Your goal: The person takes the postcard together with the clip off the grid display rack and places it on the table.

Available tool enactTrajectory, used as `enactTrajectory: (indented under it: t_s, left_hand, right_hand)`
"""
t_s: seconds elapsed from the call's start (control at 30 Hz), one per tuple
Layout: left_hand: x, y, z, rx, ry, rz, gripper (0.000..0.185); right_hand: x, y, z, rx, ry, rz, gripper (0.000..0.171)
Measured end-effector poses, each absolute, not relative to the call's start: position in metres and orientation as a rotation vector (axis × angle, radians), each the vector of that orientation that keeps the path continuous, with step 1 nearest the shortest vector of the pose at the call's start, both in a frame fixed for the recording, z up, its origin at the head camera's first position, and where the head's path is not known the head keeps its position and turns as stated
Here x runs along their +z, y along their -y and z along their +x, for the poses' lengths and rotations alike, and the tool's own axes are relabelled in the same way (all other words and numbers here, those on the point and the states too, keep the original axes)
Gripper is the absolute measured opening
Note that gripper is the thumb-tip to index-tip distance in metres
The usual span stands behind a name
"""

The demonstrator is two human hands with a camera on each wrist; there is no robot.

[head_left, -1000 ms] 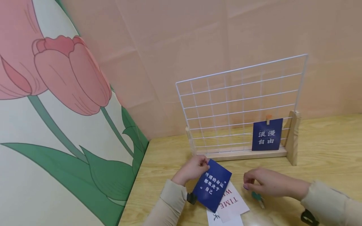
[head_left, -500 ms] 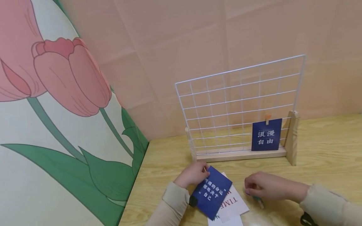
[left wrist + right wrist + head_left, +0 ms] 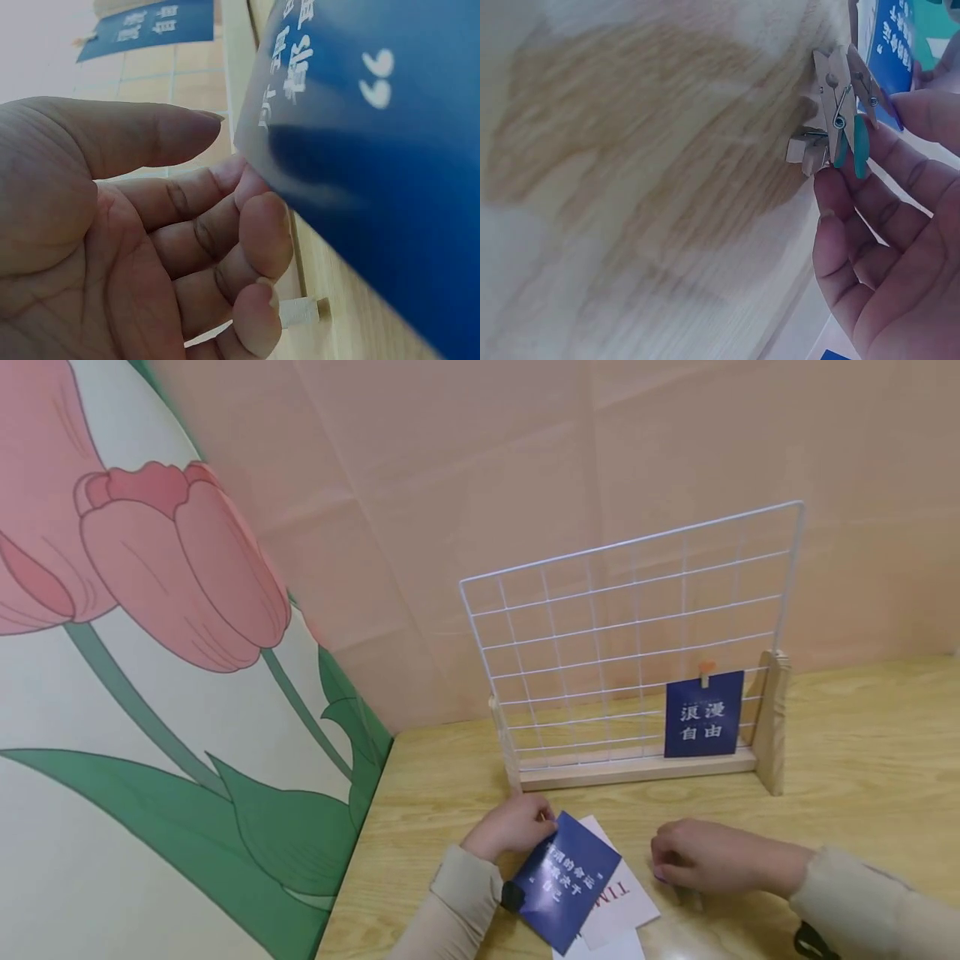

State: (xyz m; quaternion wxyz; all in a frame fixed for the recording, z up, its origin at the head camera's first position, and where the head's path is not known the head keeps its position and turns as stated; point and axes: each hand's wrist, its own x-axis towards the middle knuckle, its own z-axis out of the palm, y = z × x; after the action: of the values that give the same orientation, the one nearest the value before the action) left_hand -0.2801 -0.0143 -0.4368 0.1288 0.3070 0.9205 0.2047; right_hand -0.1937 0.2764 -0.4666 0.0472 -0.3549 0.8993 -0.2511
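My left hand (image 3: 512, 827) holds a dark blue card (image 3: 573, 868) with white characters by its upper left corner. In the left wrist view the fingers (image 3: 206, 232) curl at the card's edge, partly behind it, with the thumb near the corner. The card is tilted over a pinkish card (image 3: 632, 906) with red letters and a white card (image 3: 615, 948). On the table at the right, my right hand (image 3: 701, 856) is at a small group of wooden clothespins (image 3: 832, 94), one with a green part. Thumb and index finger pinch one clothespin (image 3: 864, 84).
Behind the hands stands a white wire grid (image 3: 592, 635) in a wooden base (image 3: 637, 772). An orange-topped clothespin (image 3: 705, 674) holds another blue card (image 3: 703, 718) at its lower right. A tulip-patterned panel (image 3: 187, 568) borders the table's left side.
My left hand has lowered the blue card slightly, covering more of the cards beneath. My right hand has come down over the green clothespin, now mostly hidden in the head view.
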Motion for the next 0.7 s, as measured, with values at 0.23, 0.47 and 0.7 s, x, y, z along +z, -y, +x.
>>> enactTrajectory:
  t_s: [0.23,0.47,0.7]
  left_hand:
    - [-0.436,0.012,-0.276,0.614,-2.658,0.832,0.015]
    - [-0.43,0.007,-0.273,0.69,-2.725,0.813,0.02]
    - [-0.413,-0.014,-0.266,0.72,-3.048,0.945,0.055]
  right_hand:
    - [-0.471,-0.277,-0.194,-0.687,-2.812,-1.104,0.015]
    - [-0.469,-0.278,-0.195,-0.613,-2.934,-1.082,0.012]
    - [-0.455,-0.275,-0.204,-0.61,-3.179,-0.94,0.017]
